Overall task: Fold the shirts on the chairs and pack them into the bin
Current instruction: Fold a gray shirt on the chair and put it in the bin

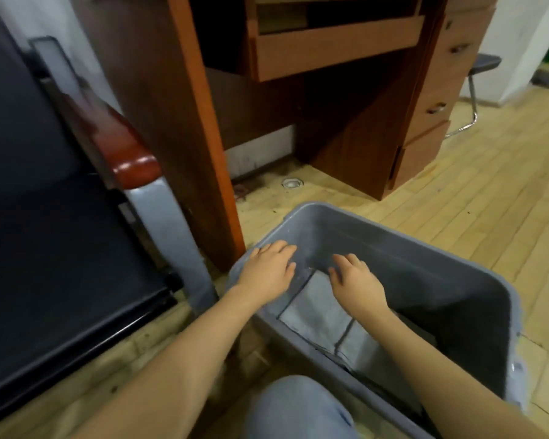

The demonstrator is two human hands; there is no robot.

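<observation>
Both hands are spread flat over the bin (425, 248): left hand (268, 274) at its left rim, right hand (357, 288) just above the folded grey shirt (317, 312).

1. We count two hands: the left hand (268, 271) and the right hand (357, 285), both with fingers spread and relaxed.
2. We see one grey bin (450, 248).
3. We make out one folded grey shirt (320, 315) inside it; whether more lie beneath we cannot tell.
4. We count one dark chair (54, 236) with one red-brown armrest (121, 144).
5. We see one wooden desk (339, 49), and three drawer pulls (437, 108).
6. We see one stool (484, 63).
7. We see one knee (298, 410) in blue denim.
</observation>
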